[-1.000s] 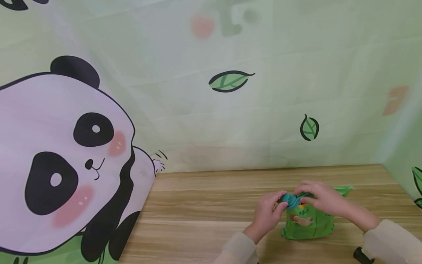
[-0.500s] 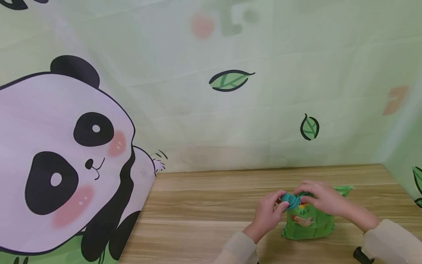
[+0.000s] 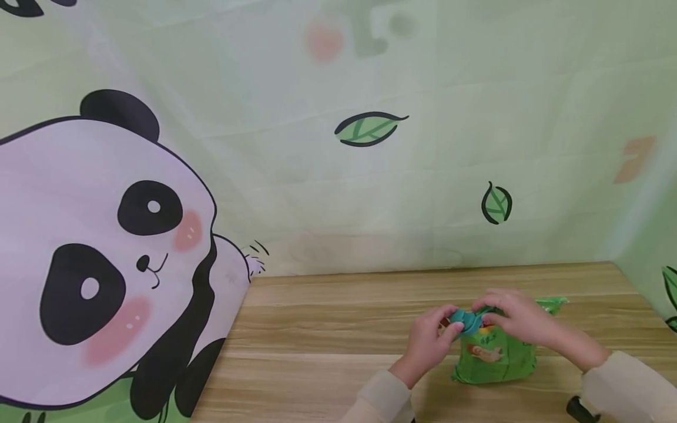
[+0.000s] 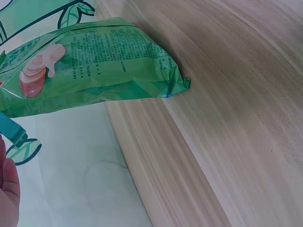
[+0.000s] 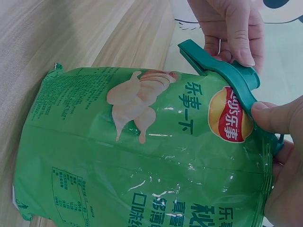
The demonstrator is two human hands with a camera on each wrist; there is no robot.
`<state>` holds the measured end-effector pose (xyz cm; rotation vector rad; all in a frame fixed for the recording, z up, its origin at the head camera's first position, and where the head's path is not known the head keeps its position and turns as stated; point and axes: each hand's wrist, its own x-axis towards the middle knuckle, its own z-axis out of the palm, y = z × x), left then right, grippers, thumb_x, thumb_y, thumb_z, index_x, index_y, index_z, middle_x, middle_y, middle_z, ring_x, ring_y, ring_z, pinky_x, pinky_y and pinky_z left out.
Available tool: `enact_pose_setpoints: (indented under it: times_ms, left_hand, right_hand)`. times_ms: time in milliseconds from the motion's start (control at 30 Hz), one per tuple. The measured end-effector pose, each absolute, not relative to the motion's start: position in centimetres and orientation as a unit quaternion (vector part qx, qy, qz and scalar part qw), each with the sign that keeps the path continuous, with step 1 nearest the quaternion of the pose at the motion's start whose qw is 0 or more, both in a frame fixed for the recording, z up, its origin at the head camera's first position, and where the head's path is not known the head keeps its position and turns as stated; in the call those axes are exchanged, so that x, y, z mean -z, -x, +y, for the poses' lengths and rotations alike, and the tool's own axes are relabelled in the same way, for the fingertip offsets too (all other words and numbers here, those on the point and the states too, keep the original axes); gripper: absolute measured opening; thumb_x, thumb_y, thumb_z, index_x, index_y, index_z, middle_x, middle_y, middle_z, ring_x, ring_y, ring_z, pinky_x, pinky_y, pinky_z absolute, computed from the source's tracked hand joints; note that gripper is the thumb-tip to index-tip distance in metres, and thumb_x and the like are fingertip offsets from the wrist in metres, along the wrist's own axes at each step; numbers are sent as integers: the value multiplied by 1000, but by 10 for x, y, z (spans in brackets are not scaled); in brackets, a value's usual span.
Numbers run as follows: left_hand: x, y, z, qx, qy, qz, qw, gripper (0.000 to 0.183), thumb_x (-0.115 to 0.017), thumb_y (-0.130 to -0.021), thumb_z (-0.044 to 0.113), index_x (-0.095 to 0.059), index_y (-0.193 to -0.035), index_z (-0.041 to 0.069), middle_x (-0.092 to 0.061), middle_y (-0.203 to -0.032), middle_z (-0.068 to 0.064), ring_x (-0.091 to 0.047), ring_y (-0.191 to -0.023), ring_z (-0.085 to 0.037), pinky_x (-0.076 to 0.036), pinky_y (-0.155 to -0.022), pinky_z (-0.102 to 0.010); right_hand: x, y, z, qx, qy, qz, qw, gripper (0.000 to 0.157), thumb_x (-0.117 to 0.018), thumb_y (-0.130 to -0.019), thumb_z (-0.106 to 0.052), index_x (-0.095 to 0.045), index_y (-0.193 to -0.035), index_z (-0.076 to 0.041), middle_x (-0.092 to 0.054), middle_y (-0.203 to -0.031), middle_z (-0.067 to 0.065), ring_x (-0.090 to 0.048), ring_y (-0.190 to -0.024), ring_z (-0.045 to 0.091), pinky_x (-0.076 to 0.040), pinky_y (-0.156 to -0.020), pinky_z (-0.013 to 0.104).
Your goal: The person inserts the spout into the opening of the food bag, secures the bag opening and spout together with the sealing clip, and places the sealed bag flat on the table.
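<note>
A green Lay's potato chip bag [image 3: 494, 363] stands on the table, its printed face showing a chicken picture in the right wrist view. Across its top edge lies a teal bag clip [image 5: 222, 71] with a short round spout. My left hand [image 3: 425, 342] pinches the clip at the spout, thumb on the near side. At the clip's other end my right hand [image 3: 520, 318] grips clip and bag top together, thumb [image 5: 270, 118] pressed on the clip. The left wrist view shows only the clip's tip [image 4: 13, 131], part of the left hand [image 4: 8, 194] and the bag's side.
The wood-grain table [image 3: 317, 329] runs back to a pale green cloth backdrop [image 3: 344, 200] with a large printed panda [image 3: 158, 223] on the left. A black object [image 3: 582, 409] shows beside the right sleeve [image 3: 624, 385].
</note>
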<state>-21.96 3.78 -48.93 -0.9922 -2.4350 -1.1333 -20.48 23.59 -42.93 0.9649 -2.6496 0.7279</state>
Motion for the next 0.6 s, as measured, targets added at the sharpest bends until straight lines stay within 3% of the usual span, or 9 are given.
enact_pose_setpoints:
  times_ms: [433,600]
  left_hand:
    - [491,222,37,389,364,-832,152,17,-52,-89,23,-58,-101,13,-63,-85,2,-56,-75,-1,-36,-61,-2]
    - [490,222,36,404,359,-832,128,21,-56,-86,24,-58,-104,14,-64,-91,2,-58,-79,-2,-39,-63,-6]
  right_hand:
    - [431,206,237,-265,-329,-899,112,17,-65,-76,-6,-64,-91,-15,-61,-87,-6,-54,-78,1,-46,-61,22]
    - [431,206,237,-274,-328,-897,110,17,-65,-76,-5,-63,-89,-16,-61,-86,-6,-54,-77,0,-45,-61,21]
